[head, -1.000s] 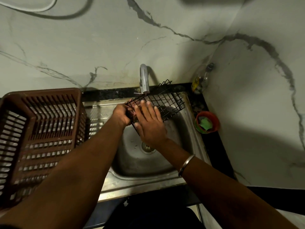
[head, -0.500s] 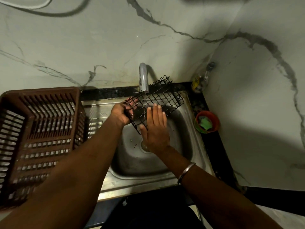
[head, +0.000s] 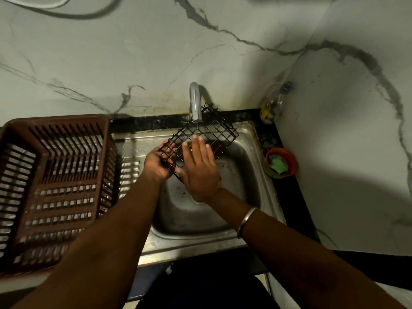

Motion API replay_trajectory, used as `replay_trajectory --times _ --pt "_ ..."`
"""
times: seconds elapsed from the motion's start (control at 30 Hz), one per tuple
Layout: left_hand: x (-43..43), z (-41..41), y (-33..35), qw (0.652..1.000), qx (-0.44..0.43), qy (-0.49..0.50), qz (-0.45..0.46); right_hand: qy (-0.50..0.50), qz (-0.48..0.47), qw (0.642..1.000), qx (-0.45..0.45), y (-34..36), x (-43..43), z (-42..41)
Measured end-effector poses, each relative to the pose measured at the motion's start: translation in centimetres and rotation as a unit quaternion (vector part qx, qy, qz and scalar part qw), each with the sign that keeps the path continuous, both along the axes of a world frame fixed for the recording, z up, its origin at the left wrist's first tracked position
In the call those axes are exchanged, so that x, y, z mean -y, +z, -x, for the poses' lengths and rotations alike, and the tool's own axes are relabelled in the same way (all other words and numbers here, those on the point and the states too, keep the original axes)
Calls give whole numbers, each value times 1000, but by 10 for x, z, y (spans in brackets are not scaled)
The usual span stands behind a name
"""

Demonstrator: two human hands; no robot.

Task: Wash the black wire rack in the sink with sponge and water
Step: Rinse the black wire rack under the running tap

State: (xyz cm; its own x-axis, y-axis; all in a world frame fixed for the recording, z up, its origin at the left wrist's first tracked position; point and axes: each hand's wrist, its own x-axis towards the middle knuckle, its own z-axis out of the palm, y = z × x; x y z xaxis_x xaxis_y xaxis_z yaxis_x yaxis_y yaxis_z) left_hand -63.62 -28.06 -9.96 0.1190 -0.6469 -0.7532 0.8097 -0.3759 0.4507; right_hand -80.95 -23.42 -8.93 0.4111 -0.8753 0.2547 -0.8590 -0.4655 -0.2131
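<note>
In a corner of white, grey-veined marble wall (head: 133,52), a steel sink (head: 245,197) is set into a black counter (head: 287,208). A curved tap (head: 195,101) is mounted at the back rim, over the bowl. A brown slatted plastic crate (head: 55,121) is parked on the drainboard, just left of the bowl. An orange cup (head: 292,160) is placed on the counter just right of the sink, with a green sponge (head: 277,164) stuffed inside. A bottle (head: 274,105) is tucked into the back corner; its label cannot be read. The light is dim. The black wire rack (head: 211,132) is held over the bowl, tilted, with the far end raised under the tap spout and the near end lower. On the left hand (head: 156,163), the fingers are curled round the wires at the rack's near-left end, so the rack is gripped. On the right hand (head: 200,172), the fingers are kept straight and close together, laid flat against the rack's near side, with the thumb spread out; nothing is pinched. A metal bangle (head: 246,221) is worn on the right wrist. Both forearms are extended from the bottom edge and converge over the bowl. Water flow from the tap cannot be confirmed.
</note>
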Motion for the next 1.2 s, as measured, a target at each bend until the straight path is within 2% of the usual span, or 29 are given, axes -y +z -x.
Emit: replay_trajectory --times 0.03,0.13,0.27,0.33,0.43,0.5,0.53,0.63,0.67,0.87,0.97,1.07,1.13,1.2 --pt "-5 1 4 1000 -11 12 1 8 3 1000 -9 -1 3 -1" --pt "-16 5 5 999 -34 32 20 -92 -41 995 17 7 13 -13" --pt "-26 9 2 995 -98 29 20 -70 -51 996 7 11 16 -33" --pt "-28 15 2 993 -108 32 23 -136 -75 988 26 15 21 -33" --pt "-32 20 1 992 -111 45 30 -256 -122 957 63 20 25 -27" --pt "-37 20 -1 994 -93 53 12 -299 -148 936 112 22 31 -22" --pt "-39 22 -3 996 -72 57 -5 -323 -167 918 160 24 34 -20" --pt "-46 31 -4 996 -58 65 -24 -392 -226 834 316 34 37 -16" --pt "-49 33 -6 996 -52 63 -23 -392 -235 820 346 38 35 -15" --pt "-47 21 -34 999 -13 35 11 -362 -194 825 388 36 39 -7" --pt "-54 15 -31 1000 8 -14 11 -342 -189 821 415 30 42 0" --pt "-63 4 -31 990 47 -123 42 -322 -196 806 456 31 45 13" --pt "-70 -3 -29 963 73 -248 71 -315 -207 805 458 32 49 20" --pt "-74 -9 -24 917 110 -376 70 -297 -216 815 448 35 53 25"
